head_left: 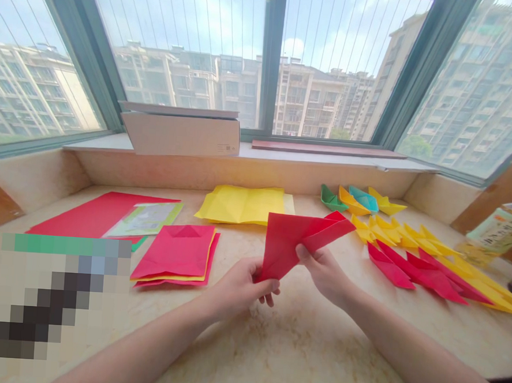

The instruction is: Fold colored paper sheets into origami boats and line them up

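A folded red paper (294, 240) is held up above the marble counter (307, 339), between both hands. My left hand (241, 286) pinches its lower corner with closed fingers. My right hand (323, 271) grips the paper's right fold, thumb on top. A stack of red and yellow folded sheets (176, 256) lies to the left of my hands.
Yellow sheets (242, 204) lie at the back centre, a large red sheet (94, 213) and a pale green sheet (145, 219) at the left. Folded red and yellow shapes (425, 259) and small paper boats (359, 201) sit at the right. A cardboard box (181, 130) rests on the window sill.
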`<state>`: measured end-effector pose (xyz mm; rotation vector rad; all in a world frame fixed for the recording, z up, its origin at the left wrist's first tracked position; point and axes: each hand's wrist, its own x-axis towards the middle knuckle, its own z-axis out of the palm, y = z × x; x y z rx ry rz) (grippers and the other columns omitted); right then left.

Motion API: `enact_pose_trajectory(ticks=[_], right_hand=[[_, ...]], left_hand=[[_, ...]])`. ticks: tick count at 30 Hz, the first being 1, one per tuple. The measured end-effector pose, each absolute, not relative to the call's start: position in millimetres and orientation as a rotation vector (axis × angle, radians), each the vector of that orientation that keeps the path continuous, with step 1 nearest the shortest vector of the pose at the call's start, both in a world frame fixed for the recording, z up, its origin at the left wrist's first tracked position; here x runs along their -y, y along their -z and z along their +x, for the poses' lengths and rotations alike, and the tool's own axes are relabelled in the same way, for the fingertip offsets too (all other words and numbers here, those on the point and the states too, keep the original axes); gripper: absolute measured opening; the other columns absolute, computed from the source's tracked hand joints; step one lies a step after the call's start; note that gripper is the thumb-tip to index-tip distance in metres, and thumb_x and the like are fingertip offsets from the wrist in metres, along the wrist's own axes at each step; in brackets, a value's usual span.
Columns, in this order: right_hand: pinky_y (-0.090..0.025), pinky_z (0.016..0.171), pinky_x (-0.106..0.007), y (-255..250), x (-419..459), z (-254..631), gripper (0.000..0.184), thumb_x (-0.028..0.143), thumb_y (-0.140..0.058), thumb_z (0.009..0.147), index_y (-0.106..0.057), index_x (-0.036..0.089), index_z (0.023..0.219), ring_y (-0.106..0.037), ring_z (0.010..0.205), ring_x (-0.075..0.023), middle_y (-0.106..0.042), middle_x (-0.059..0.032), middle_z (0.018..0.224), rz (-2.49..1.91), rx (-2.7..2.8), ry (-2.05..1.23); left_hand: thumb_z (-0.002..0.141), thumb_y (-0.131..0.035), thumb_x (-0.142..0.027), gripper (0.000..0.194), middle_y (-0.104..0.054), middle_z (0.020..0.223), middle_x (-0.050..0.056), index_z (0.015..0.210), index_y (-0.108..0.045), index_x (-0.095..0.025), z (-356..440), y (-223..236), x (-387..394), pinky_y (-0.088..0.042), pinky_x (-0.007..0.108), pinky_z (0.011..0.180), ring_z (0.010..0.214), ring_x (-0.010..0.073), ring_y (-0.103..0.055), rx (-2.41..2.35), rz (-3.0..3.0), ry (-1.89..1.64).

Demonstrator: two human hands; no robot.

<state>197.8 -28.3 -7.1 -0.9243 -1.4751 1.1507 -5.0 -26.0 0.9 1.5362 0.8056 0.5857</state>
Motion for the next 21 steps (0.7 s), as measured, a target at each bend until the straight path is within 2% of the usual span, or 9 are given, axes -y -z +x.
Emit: enact_pose_trajectory(ticks=[3, 7, 10, 14, 17, 21], right_hand=[[-0.053, 0.077, -0.039, 10, 27, 199, 0.053, 0.065, -0.055, 0.086, -0.072, 0.015, 0.089, -0.067, 0.082, -0.0262, -0.073, -0.0077, 0.082, -0.92, 1.534, -1.166], [-0.053, 0.081, -0.04, 7, 26, 206, 0.057, 0.069, -0.046, 0.089, -0.071, 0.018, 0.095, -0.066, 0.094, -0.0289, -0.072, -0.0092, 0.088, -0.897, 1.581, -1.11], [-0.052, 0.082, -0.039, 4, 24, 215, 0.056, 0.07, -0.045, 0.088, -0.07, 0.021, 0.096, -0.064, 0.096, -0.0295, -0.072, -0.0098, 0.089, -0.94, 1.49, -0.957], [-0.051, 0.082, -0.037, 4, 19, 221, 0.046, 0.064, -0.048, 0.09, -0.069, 0.023, 0.089, -0.064, 0.087, -0.0264, -0.071, -0.0082, 0.088, -0.998, 1.511, -0.823], [-0.051, 0.077, -0.036, 5, 16, 224, 0.044, 0.062, -0.049, 0.091, -0.068, 0.023, 0.085, -0.062, 0.08, -0.0244, -0.07, -0.007, 0.083, -1.027, 1.552, -0.756], [-0.05, 0.073, -0.035, 0, 18, 230, 0.056, 0.066, -0.041, 0.092, -0.07, 0.021, 0.074, -0.062, 0.074, -0.0232, -0.069, -0.0073, 0.075, -0.981, 1.697, -0.745]], left_hand=[[0.081, -0.064, -0.039, 0.024, -0.062, 0.07, 0.0, 0.082, -0.057, -0.016, -4, -3, 30, -0.041, 0.024, 0.054, 0.058, 0.0126, -0.057, -0.824, 1.584, -0.561], [0.089, -0.052, -0.049, 0.035, -0.05, 0.059, -0.004, 0.084, -0.059, -0.015, -10, 0, 26, -0.036, 0.023, 0.051, 0.052, 0.0108, -0.047, -0.867, 1.651, -0.511], [0.091, -0.049, -0.048, 0.036, -0.058, 0.069, 0.0, 0.09, -0.061, -0.015, -19, -1, 18, -0.037, 0.024, 0.055, 0.056, 0.011, -0.049, -0.772, 1.704, -0.443], [0.091, -0.049, -0.049, 0.036, -0.064, 0.082, 0.004, 0.093, -0.063, -0.015, -24, -8, 17, -0.039, 0.024, 0.057, 0.06, 0.0117, -0.052, -0.694, 1.736, -0.334], [0.09, -0.05, -0.052, 0.038, -0.058, 0.07, 0.0, 0.089, -0.063, -0.016, -24, -7, 19, -0.037, 0.024, 0.055, 0.057, 0.0122, -0.048, -0.755, 1.749, -0.349], [0.091, -0.047, -0.055, 0.043, -0.047, 0.06, -0.003, 0.076, -0.059, -0.017, -24, 2, 10, -0.033, 0.023, 0.053, 0.055, 0.0124, -0.042, -0.866, 1.826, -0.47]])
